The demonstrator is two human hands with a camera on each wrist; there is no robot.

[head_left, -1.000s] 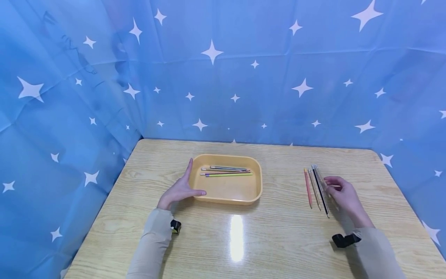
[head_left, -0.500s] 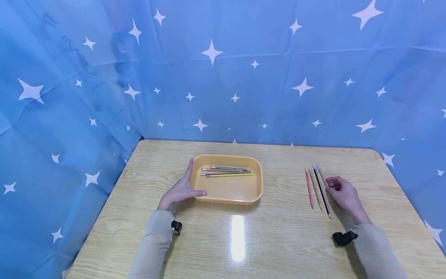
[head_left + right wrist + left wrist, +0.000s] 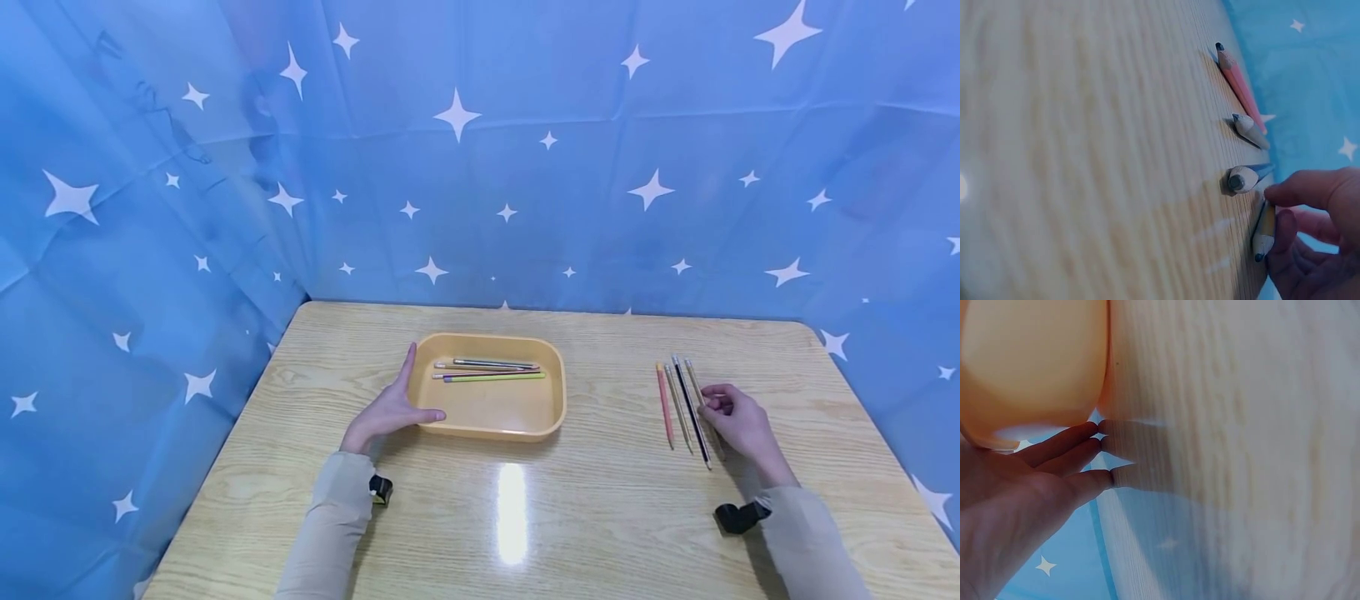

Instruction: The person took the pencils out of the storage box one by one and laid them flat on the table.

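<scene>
My right hand (image 3: pixel 738 421) pinches a tan wooden pencil (image 3: pixel 696 383) between thumb and fingers, at the right end of a row on the table. In the right wrist view this pencil (image 3: pixel 1264 234) has its dark tip pointing toward the camera. Beside it lie a black-and-white pencil (image 3: pixel 692 412), another tan pencil (image 3: pixel 679 408) and a pink pencil (image 3: pixel 665 406). A yellow tray (image 3: pixel 495 419) holds several pencils, a lime-green pencil (image 3: pixel 495 377) among them. Against its left end rests my left hand (image 3: pixel 386 408), fingers straight and thumb spread over the front rim.
The wood-grain table (image 3: pixel 615 517) carries a bright light reflection (image 3: pixel 512 512) in front of the tray. A blue curtain with white stars (image 3: pixel 570 167) hangs along the table's back and sides. Black wrist straps show on both sleeves.
The tan pencil at the row's right end has shifted slightly, and my right thumb now shows against it. My left hand, the tray and the other pencils stay put.
</scene>
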